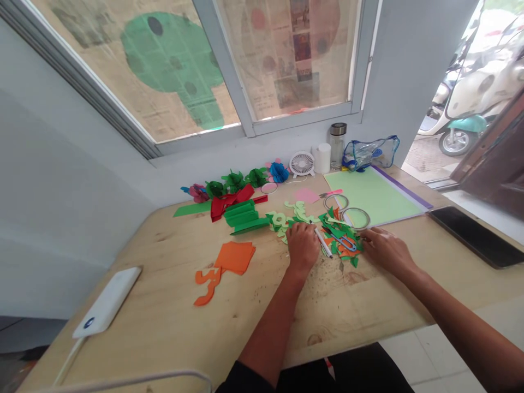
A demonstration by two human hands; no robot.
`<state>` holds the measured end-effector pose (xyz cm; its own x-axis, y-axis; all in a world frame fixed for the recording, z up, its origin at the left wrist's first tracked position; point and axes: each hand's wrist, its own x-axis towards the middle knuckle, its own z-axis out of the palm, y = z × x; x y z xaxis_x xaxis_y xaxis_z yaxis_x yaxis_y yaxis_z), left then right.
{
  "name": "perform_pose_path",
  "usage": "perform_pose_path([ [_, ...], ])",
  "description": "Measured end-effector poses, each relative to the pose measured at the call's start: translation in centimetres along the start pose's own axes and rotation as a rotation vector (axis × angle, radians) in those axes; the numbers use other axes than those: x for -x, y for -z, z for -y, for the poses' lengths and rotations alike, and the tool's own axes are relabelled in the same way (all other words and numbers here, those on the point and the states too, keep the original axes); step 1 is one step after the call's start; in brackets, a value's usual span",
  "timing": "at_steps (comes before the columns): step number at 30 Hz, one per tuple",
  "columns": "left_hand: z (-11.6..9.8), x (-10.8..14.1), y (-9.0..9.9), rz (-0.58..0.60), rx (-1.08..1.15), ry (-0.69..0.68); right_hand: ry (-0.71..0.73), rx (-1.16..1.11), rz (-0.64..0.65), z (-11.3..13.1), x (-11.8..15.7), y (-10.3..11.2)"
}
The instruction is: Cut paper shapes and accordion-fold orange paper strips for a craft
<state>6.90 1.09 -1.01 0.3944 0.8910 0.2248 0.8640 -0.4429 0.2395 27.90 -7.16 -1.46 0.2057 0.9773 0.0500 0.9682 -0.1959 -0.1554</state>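
Observation:
My left hand (303, 244) rests on the table at the left side of a heap of green and orange paper scraps (341, 245), with bent fingers touching light green paper cut-outs (280, 220). A white marker pen (322, 240) lies slanted along its thumb side. At the heap's right edge, my right hand (387, 250) has its fingers stretched toward the scraps; its fingertips are partly hidden. Scissors with a light blue handle (346, 240) lie on top of the scraps between both hands. Two round rings (355, 218) lie just behind the heap.
Orange paper sheets (235, 256) and a curly orange cut-out (208, 286) lie left. Behind are folded green paper (244, 216), red paper (229, 202), a fan (302, 164) and a bottle (338, 144). A green board (380, 191) and phone (477, 234) lie right; a power bank (107, 302) lies far left.

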Motion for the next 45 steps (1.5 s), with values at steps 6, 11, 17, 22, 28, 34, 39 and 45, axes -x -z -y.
perform_pose_path([
  [6, -0.3, 0.2, -0.3, -0.003, 0.016, -0.079, 0.060, 0.017, -0.037, 2.3, -0.6, 0.9],
  [11, -0.4, 1.9, -0.1, -0.015, 0.018, -0.125, 0.177, 0.038, 0.026, 5.0, -0.4, 0.6],
  [17, -1.0, 1.7, -0.8, 0.024, -0.013, -0.257, 0.164, 0.104, 0.045, 5.7, -0.5, 0.1],
  [22, -1.7, -0.3, -1.4, 0.077, -0.032, -0.325, 0.159, 0.117, 0.058, 5.6, -0.9, 0.7],
  [28, -1.9, -1.2, -1.4, 0.113, -0.042, -0.333, 0.184, 0.062, 0.076, 4.2, -0.3, 2.0],
  [34, -1.8, -1.3, -0.9, 0.115, -0.024, -0.287, 0.177, -0.081, 0.102, 1.8, 1.7, 2.0],
  [39, -1.8, -1.9, -0.3, 0.046, -0.028, -0.217, 0.069, -0.399, 0.036, -0.4, 3.5, 2.7],
  [45, -2.1, -2.0, -1.5, 0.142, -0.023, -0.378, -0.023, -0.442, -0.234, -0.6, 3.1, 4.1],
])
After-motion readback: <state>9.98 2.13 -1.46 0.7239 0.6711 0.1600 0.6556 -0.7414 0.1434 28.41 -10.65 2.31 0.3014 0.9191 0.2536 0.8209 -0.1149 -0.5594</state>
